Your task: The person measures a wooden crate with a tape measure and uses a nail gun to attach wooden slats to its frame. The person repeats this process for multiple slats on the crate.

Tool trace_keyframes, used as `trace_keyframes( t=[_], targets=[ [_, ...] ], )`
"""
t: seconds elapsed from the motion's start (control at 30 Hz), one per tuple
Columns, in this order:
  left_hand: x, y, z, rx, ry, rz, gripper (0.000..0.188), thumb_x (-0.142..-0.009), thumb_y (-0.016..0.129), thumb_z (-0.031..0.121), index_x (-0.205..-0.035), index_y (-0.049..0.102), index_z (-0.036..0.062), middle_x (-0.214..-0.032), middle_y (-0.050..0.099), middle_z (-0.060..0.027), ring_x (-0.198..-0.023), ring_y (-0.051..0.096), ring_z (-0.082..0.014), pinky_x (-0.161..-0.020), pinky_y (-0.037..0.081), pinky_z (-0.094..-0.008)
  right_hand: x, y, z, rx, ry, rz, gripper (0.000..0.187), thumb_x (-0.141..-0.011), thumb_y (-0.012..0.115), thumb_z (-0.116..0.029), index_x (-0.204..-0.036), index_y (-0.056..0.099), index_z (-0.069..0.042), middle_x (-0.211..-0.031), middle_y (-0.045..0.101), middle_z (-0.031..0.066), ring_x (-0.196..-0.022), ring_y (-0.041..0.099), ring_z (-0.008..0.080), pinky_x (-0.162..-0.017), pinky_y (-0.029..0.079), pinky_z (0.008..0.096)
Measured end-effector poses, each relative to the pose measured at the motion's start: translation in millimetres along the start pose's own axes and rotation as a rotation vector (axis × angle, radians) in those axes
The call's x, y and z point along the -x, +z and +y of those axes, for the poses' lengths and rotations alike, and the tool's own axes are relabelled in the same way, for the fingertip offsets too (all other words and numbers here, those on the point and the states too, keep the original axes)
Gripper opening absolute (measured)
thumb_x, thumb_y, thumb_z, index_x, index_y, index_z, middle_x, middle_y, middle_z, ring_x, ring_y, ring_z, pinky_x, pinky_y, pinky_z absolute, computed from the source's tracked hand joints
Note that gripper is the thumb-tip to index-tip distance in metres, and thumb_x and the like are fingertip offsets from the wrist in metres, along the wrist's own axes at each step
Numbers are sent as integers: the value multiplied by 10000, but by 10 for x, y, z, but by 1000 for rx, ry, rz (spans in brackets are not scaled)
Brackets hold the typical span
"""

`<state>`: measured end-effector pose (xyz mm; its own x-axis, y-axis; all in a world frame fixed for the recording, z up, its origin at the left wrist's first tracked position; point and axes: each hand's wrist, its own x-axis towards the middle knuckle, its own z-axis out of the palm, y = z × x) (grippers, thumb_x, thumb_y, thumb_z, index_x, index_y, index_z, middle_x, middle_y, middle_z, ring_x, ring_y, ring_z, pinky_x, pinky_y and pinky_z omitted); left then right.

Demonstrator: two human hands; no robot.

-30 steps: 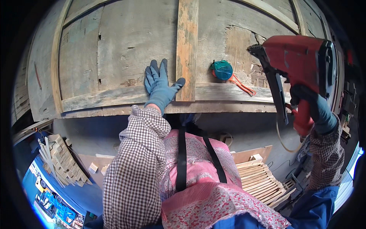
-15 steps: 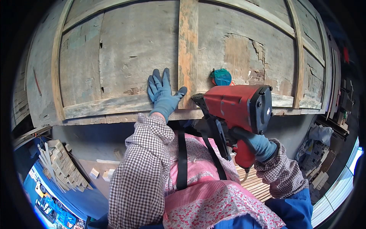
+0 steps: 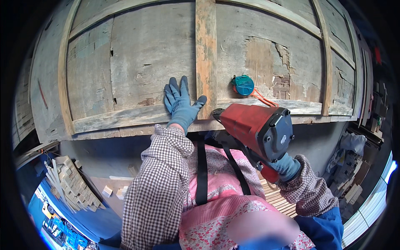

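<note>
Head view: right hand (image 3: 288,167) grips nailer (image 3: 246,120), now tipped toward four o'clock — nose seemingly at batten (image 3: 206,58); left hand (image 3: 183,105) spread, unclenched.

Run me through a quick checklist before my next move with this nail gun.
1. Right hand gripping the red nail gun: ok.
2. Nose at the lower end of the middle board: ok; whether it's pressed firmly: cannot tell.
3. Left hand well away from the nose: not ok, I'd say; the thumb reaches over the board, close by.
4. Tape measure off the middle board: ok, to its right.
5. Finger off the trigger: cannot tell; hidden.
</note>
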<state>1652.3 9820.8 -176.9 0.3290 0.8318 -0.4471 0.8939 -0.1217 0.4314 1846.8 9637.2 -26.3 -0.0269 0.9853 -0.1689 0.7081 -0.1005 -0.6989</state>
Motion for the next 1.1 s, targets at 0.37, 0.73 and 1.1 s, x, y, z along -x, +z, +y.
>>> trace_keyframes(
  t=[0.37, 0.73, 1.1],
  targets=[
    [18, -16, 36, 9, -11, -18, 955, -716, 559, 643, -1429, 82, 224, -1476, -12, -164, -1350, -42, -369, -1067, -8, -481, -307, -248, -472, -365, 646, -262, 364, -842, 573, -72, -1202, 520, -73, -1210, 521, 105, -1044, 539, 203, -874, 446, 312],
    [4, 3, -23, 0, 9, -6, 965, -707, 543, 664, -1428, 88, 213, -1473, -17, -171, -1344, -34, -384, -1064, -4, -490, -120, -117, -575, -384, 458, -232, 386, -844, 558, -73, -1224, 490, -68, -1237, 490, 95, -1101, 491, 204, -934, 395, 310],
    [13, 18, 10, -3, 30, 21, 966, -700, 552, 661, -1425, 109, 204, -1471, 15, -171, -1339, 2, -390, -1059, 21, -501, 19, 138, -348, -595, 259, -118, 399, -895, 485, -71, -1289, 423, -81, -1284, 447, 68, -1131, 453, 164, -964, 364, 284]
  ],
)
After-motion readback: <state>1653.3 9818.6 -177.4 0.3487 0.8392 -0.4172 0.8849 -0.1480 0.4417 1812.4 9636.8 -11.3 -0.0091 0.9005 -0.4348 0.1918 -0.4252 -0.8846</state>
